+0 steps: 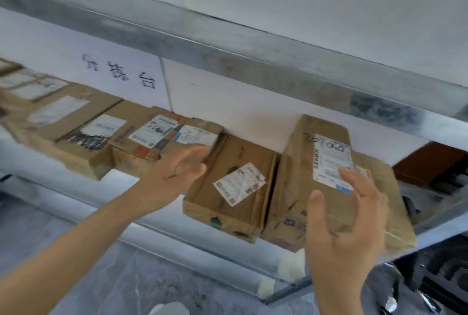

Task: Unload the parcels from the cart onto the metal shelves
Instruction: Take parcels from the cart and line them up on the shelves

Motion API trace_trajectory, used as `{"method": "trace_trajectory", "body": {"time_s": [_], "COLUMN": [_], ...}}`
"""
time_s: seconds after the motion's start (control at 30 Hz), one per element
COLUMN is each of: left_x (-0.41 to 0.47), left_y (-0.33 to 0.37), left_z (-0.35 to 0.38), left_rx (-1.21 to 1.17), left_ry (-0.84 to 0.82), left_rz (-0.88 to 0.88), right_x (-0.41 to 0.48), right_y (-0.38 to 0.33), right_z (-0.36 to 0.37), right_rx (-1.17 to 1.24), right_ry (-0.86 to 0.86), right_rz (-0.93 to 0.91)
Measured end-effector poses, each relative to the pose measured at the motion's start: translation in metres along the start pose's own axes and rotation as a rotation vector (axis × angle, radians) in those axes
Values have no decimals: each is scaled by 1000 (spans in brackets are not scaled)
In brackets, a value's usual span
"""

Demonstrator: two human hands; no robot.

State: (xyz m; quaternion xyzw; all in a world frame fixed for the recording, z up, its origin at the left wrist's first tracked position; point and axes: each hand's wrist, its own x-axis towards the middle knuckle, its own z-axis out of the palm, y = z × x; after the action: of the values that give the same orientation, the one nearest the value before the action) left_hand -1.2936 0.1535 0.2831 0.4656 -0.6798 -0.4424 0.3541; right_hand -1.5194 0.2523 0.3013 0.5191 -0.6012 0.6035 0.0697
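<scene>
Cardboard parcels stand in a row on the metal shelf [119, 178], against the white wall, below the upper shelf rail [228, 61]. The tall parcel [321, 132] stands at the right end of the row, label facing up, just beside the flat parcel [235, 152]. Right hand [347, 216]: fingers spread wide at the near end of the tall parcel; contact cannot be confirmed owing to blur. Left hand [177, 170]: fingers relaxed, holding nothing, at the left edge of the flat parcel.

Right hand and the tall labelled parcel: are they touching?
Cannot tell: head view shows right hand overlapping tall labelled parcel, but blur hides any contact.
</scene>
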Motion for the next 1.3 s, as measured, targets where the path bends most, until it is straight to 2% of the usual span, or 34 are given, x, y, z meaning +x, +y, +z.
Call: {"method": "trace_trajectory", "body": {"time_s": [0.27,0.37,0.5,0.57,0.67,0.8,0.87,1.07,1.17,1.3], "left_x": [-52,-72,-104,-120,-145,-183,-202,-253,-276,-294], "left_y": [-37,-51,-67,-82,-102,-137,-153,-185,-198,-210], "left_z": [-68,-103,-156,-188,-237,-306,-341,-428,-458,-484], "left_rx": [68,3,-63,-66,-75,-40,51,582,819,880], "left_ry": [86,119,242,300,387,440,475,703,739,820], "left_rz": [-211,-305,-357,-391,-470,-588,-632,-791,-898,-927], "right_x": [-3,-10,-28,-38,-56,-82,-99,-152,-178,-209], "right_y": [-32,-45,-75,-96,-122,-155,-178,-253,-293,-337], "right_z": [61,96,148,173,215,282,315,405,441,480], "right_rx": [117,237,380,444,480,405,368,308,229,243], "right_ry": [-125,-219,-375,-500,-803,-1201,-1367,-1534,-1531,-1503], "right_rz": [-84,-91,-77,-69,-76,-256,-281,-365,-463,-579]}}
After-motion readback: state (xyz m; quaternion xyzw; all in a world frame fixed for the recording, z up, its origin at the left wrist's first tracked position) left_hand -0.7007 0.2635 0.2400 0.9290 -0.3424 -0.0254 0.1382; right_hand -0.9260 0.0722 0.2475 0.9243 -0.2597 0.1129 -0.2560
